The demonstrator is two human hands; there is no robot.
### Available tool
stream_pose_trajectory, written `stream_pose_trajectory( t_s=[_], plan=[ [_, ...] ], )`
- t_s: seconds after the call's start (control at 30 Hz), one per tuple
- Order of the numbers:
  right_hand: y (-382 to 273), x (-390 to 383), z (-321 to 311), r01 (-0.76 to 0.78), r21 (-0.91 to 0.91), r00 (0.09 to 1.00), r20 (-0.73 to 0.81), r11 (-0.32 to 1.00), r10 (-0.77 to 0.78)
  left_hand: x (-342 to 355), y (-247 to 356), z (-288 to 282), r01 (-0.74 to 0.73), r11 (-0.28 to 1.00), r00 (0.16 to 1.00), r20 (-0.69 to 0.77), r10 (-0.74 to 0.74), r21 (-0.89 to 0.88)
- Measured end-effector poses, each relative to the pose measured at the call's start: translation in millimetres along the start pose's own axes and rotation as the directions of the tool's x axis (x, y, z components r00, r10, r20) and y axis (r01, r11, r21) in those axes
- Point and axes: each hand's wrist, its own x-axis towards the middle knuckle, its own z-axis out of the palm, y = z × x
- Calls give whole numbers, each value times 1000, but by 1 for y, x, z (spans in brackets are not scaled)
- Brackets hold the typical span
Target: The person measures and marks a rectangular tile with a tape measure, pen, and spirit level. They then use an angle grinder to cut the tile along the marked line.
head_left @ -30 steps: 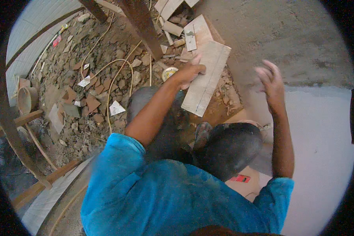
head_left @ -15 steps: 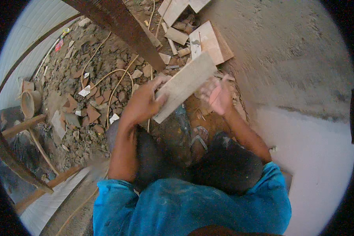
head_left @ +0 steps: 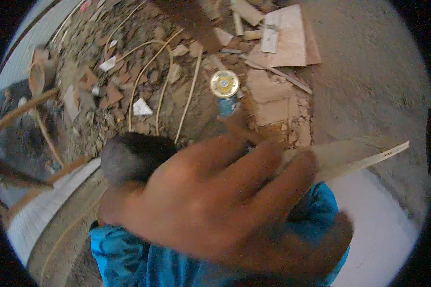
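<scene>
My left hand is raised large and blurred across the lower middle, its fingers spread and its thumb apart to the right. Beyond its fingertips a pale, narrow tile strip slants out to the right, showing a thin whitish edge. Whether the fingers touch the strip I cannot tell; they overlap its near end. My right hand cannot be made out behind the left one. On the ground ahead lies an angle grinder with a teal body, its round yellow-and-silver disc facing up.
Broken tile and rubble cover the dirt to the left, with a pale cable looping over it. Larger tile pieces lie at the far right beside a rough wall. A dark post stands ahead; wooden poles cross the left.
The tile strip has gone from between my hands ahead to the right, nearer me. My left hand has left its grip on it and come up close. My right hand has dropped from sight.
</scene>
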Motion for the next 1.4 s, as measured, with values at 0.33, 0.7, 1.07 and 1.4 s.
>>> stream_pose_trajectory(
  t_s=[0.33, 0.7, 1.07, 1.4],
  plan=[
    [-34, -23, -24, 36, -88, 996, -82, 996, -43, -39, -216, 179, 637, 733, 771, 182, -610, -240],
    [-35, -30, -97, 121, -504, 869, -362, 855, -336, -30, -238, 361, 416, 882, 839, -283, -466, -221],
    [-108, -38, -86, 121, -43, 940, -315, 992, -129, 24, -7, 366, 206, 583, 890, -97, -446, -786],
    [-116, -54, -95, -19, 41, 955, -295, 999, 31, -6, 13, 278, 264, 172, 913, 189, -360, -949]
  ],
)
